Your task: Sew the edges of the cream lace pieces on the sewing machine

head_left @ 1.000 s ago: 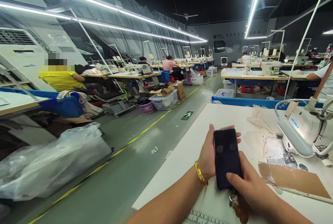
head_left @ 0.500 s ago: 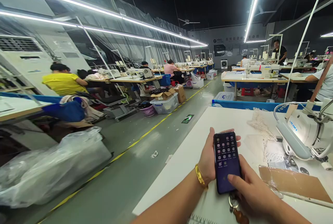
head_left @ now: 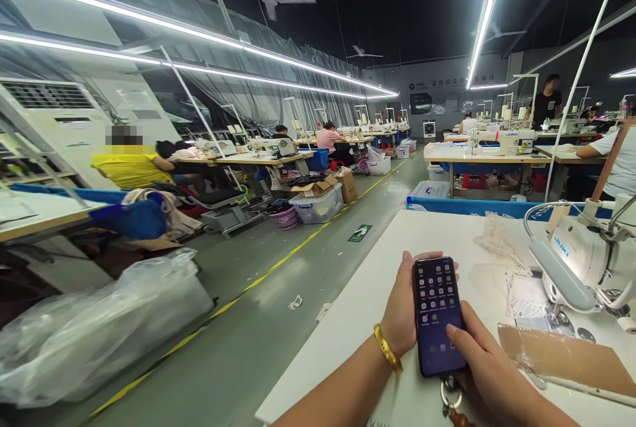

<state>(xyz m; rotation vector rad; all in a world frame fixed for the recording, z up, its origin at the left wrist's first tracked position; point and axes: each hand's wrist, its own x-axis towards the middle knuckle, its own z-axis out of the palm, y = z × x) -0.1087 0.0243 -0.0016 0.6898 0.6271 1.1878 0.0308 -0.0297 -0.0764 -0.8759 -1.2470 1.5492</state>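
Note:
A dark smartphone [head_left: 438, 321], its screen lit with rows of app icons, is held upright over the white sewing table [head_left: 348, 321]. My left hand [head_left: 401, 311] is closed around its left side and back, with fingertips showing past the right edge. Along the lower right edge, my right hand [head_left: 479, 351] also grips it, the thumb resting on the screen near the bottom. From the phone's lower end hangs a metal key ring [head_left: 450, 395] with a brown charm, partly cut off by the frame. A gold bracelet [head_left: 387, 347] circles my left wrist.
A JUKI sewing machine [head_left: 581, 255] stands on the right, with lace [head_left: 501, 241] and a brown cardboard piece [head_left: 566, 357] near it. Left of the table runs an aisle with a yellow line [head_left: 268, 273] and a large plastic bag [head_left: 109, 328]. Several people sit at other machines.
The view has shifted slightly, so the scene sits a little lower. Both hands still hold the phone; small icons now show along the bottom of its screen.

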